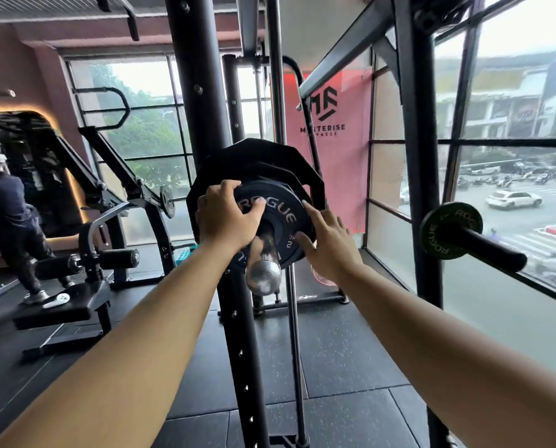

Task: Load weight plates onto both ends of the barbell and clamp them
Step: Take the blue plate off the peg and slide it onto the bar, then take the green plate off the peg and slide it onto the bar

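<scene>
head view: end-on to the barbell sleeve (263,253), chrome tip pointing at the camera
left hand (226,218): fingers curled over the upper-left rim of the small black Rogue plate (283,218), holding it
right hand (326,244): fingers spread flat, fingertips pressing the plate's lower-right face; not closed around anything
plate position: on the sleeve between the two hands, just in front of the large 12-sided black plate (260,163) behind the grip
done: big plate and small plate on this end
left: seating looks nearly finished; no clamp visible on the sleeve; other end out of view, can't tell
spare: green-lettered Rogue plate (451,231) on a storage peg, well right of the right hand
writing: "ROGUE" on both small plates; red banner (328,130) reads "M…TERISE", partly hidden
</scene>
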